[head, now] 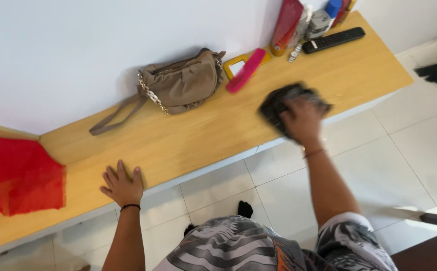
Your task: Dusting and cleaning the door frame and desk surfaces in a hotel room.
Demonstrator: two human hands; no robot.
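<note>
Patterned shirt (238, 246) in the foreground, a person leans over a wooden shelf (188, 135), left hand (122, 184) flat with fingers spread, right hand (303, 119) pressing a dark, blurred cloth (278, 100) near a tan bag (181, 83) and pink comb (246, 70).

A long surface (203, 135) runs along the wall, and on it, toward its left end, lies a folded cloth (18, 173), with the left hand (122, 184) pressed flat on the front edge just to the right of it. Behind the middle, against the wall, sits a handbag (181, 85) with its strap trailing left, and just right of it lie a small framed mirror (236, 64) and a comb (246, 70) across it. Farther right the right hand (303, 119) rests on a rag (283, 100) near the front edge, while behind it, at the wall, stand several bottles (304, 20) with a remote control (334, 39) lying just before them.
</note>
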